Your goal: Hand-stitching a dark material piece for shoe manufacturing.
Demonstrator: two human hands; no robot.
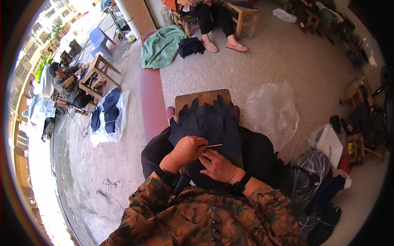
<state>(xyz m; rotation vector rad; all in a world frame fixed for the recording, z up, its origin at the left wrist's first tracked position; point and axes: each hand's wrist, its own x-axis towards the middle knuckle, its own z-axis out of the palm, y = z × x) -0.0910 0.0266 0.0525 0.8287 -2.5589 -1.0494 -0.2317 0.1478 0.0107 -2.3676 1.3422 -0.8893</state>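
Dark navy cloth pieces (207, 123) lie layered over a wooden stool (202, 97) between my knees, their far edges cut into pointed tips. My left hand (186, 151) is closed in a pinch over the near part of the cloth. From its fingers a thin, pale stick-like tool (214, 145) points to the right; its exact kind is too small to tell. Just right of it and a little nearer, my right hand (221, 167) has its fingers bent on the near edge of the cloth, gripping it. The fingertips of both hands are close together.
Clear plastic sheeting (273, 112) lies on the floor to the right, near bags and dark cloth (324, 192). A green cloth (163, 46) covers part of a reddish ledge (152, 102). Two people sit working, one far ahead, one far left beside a wooden stool (96, 76).
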